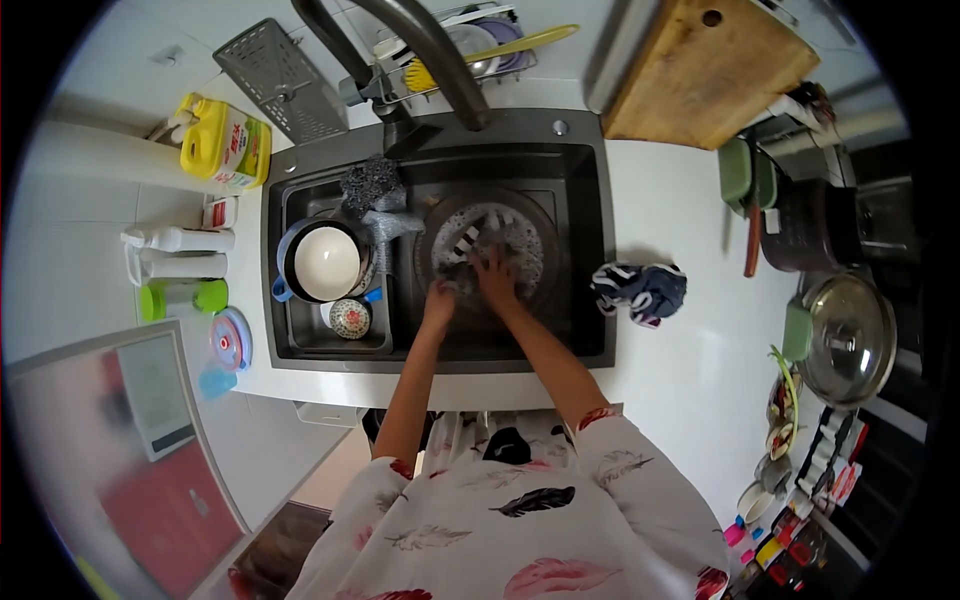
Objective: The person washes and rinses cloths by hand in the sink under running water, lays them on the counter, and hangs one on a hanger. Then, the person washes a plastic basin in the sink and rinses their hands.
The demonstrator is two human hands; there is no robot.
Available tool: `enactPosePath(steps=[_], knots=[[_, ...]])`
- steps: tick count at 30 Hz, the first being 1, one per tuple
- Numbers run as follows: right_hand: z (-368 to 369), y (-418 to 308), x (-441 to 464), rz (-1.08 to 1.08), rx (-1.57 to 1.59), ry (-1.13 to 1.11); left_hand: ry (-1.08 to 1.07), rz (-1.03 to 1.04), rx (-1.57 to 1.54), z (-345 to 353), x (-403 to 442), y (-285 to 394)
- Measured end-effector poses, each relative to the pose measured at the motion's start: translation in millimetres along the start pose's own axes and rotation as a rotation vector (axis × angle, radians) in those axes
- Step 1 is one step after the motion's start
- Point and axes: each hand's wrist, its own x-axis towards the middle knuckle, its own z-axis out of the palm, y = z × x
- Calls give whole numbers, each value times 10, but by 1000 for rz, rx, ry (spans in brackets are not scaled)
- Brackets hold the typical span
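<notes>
A round dark basin [428, 232] of sudsy water stands in the right part of the sink. Within the suds lies a wet cloth with black and white stripes [467, 240], partly under water. My right hand [494, 279] rests on the cloth with fingers spread. At the basin's lower left, my left hand [440, 302] has its fingers curled on what looks like a fold of the same cloth; its fingertips are partly hidden. A bunched dark and white striped cloth [640, 291] lies on the counter right of the sink.
The sink's left compartment holds a blue-handled pot [287, 262] with a white bowl [327, 264] in it, and a patterned round dish [350, 319]. Behind are a faucet [440, 60] and a yellow detergent jug [225, 142]. A wooden cutting board [710, 75] leans at back right.
</notes>
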Motion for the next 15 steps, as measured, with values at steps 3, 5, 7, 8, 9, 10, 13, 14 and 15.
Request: enactPosePath(steps=[3, 5, 7, 8, 9, 10, 13, 14, 15], knots=[[90, 27, -74, -143, 14, -133, -38, -149, -228, -46, -279, 351], [-110, 175, -63, -276, 53, -269, -84, -182, -271, -49, -272, 333], [-265, 306, 49, -118, 95, -335, -135, -210, -312, -13, -291, 403], [-245, 285, 44, -113, 94, -339, -149, -269, -352, 23, -338, 511], [-215, 240, 62, 44, 187, -304, -164, -323, -392, 51, -349, 603], [-190, 200, 85, 200, 279, -263, -170, -323, -391, 71, -293, 615], [-686, -75, 123, 145, 414, -382, -224, -466, -535, 113, -32, 374], [-795, -188, 94, 138, 443, -333, -317, -492, -788, 137, 55, 263], [-911, -319, 38, 130, 472, -287, -409, -516, -1043, 165, 142, 130]])
